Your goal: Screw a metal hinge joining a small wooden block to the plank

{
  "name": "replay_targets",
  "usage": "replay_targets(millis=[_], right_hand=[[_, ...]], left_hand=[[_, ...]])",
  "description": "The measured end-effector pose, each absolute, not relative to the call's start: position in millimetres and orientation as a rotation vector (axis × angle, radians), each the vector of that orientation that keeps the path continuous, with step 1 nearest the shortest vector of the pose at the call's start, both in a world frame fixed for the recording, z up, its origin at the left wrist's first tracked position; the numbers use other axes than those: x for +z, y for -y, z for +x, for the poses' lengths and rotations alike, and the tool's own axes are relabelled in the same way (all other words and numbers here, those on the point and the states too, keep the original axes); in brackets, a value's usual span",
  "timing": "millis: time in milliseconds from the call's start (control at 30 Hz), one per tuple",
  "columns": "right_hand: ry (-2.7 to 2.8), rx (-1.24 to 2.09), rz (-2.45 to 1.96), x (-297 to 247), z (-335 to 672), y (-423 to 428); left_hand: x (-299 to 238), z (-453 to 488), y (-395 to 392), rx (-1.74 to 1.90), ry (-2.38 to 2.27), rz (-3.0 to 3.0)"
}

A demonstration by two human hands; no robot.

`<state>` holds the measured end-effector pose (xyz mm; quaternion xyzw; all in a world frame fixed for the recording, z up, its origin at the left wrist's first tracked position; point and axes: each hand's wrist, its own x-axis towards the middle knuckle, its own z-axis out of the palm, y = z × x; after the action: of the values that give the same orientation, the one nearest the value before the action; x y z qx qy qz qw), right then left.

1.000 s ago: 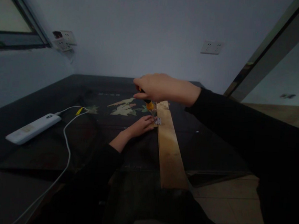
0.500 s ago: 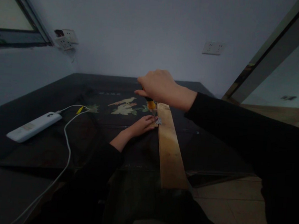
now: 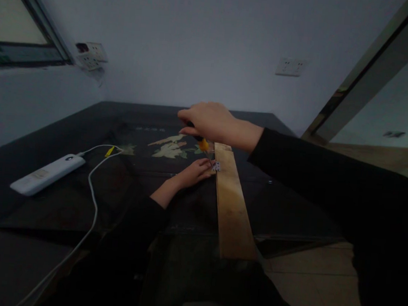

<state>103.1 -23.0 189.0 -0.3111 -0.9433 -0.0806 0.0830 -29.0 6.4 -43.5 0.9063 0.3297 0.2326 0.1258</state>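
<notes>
My right hand (image 3: 209, 121) is closed round the black and yellow handle of a screwdriver (image 3: 203, 145). The tool leans, its shaft slanting down to a small metal hinge (image 3: 217, 166). That hinge lies across the left edge of a long wooden board (image 3: 233, 202). Low beside the hinge, my left hand (image 3: 194, 172) grips a small piece of wood (image 3: 213, 171), mostly hidden under the fingers. Its fingertips are close to the screwdriver's tip. Any screw under the tip is too small to make out.
The dark table (image 3: 122, 203) has a flower and bird picture (image 3: 171, 148) on its top. A white power strip (image 3: 49, 174) lies at left, its white cable (image 3: 94, 201) trailing off the front edge. Wall sockets (image 3: 290, 67) are behind.
My right hand has shifted a little left and down with the screwdriver, whose handle now leans further left. My left hand, the board and the hinge stay in place.
</notes>
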Motion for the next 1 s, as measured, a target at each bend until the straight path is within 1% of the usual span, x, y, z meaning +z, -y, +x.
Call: replay_targets(millis=[100,300,400,467,533,600,733,800,867,1000], right_hand=[[2.752,-0.315,-0.981,187.0,103.4,22.7],[2.988,-0.044,-0.829,201.8,103.4,19.4],[2.899,-0.178,-0.802,195.0,104.7,19.3],[2.803,-0.308,-0.877,187.8,106.0,20.0],[2.756,-0.355,-0.939,184.2,107.5,20.7],[2.781,-0.297,-0.927,186.6,109.2,20.9],[2.957,0.011,-0.846,200.2,113.4,18.6],[2.971,0.095,-0.836,202.1,115.5,16.3],[2.894,0.041,-0.829,197.3,117.3,14.0],[2.672,-0.194,-0.892,177.0,120.0,12.2]], left_hand=[[-44.3,-29.0,-7.5,0.68,-0.956,2.646],[-44.4,-30.3,-8.1,0.646,-0.96,2.658],[-45.4,-30.1,-8.9,0.67,-0.956,2.657],[-46.0,-29.7,-9.5,0.676,-0.953,2.662],[-46.4,-29.2,-10.0,0.668,-0.962,2.668],[-46.4,-29.1,-10.2,0.655,-0.98,2.67],[-47.2,-29.5,-10.7,0.64,-0.992,2.661],[-48.3,-29.9,-11.1,0.641,-0.996,2.655],[-49.5,-30.1,-11.6,0.651,-0.999,2.652],[-49.7,-29.5,-12.7,0.676,-0.975,2.651]])
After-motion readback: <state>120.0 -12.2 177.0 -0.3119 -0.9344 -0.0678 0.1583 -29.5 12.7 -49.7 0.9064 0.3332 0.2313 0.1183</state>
